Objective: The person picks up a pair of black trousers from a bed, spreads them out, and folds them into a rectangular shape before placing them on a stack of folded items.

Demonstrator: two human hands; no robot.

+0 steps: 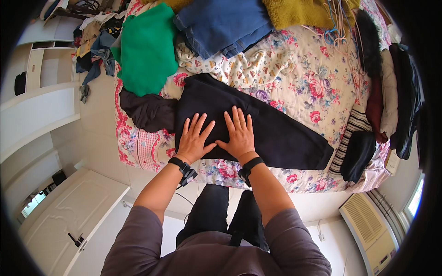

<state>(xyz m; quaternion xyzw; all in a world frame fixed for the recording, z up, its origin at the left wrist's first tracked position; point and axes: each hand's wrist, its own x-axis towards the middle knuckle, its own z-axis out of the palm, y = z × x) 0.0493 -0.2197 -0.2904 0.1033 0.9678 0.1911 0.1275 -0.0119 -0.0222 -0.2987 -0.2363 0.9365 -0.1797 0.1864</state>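
Black trousers lie flattened and folded lengthwise across the near part of the bed, the wide end to the left and the narrow end to the right. My left hand rests palm down on the wide part with its fingers spread. Beside it, my right hand also presses flat on the black cloth, fingers stretched out, the two thumbs almost meeting. Nothing is held in either hand. Touching the left edge of the trousers is a crumpled dark brown garment.
The floral bedcover carries a green garment, folded jeans, a white patterned cloth and a mustard fleece with wire hangers. Folded clothes line the right edge. A white door stands at lower left.
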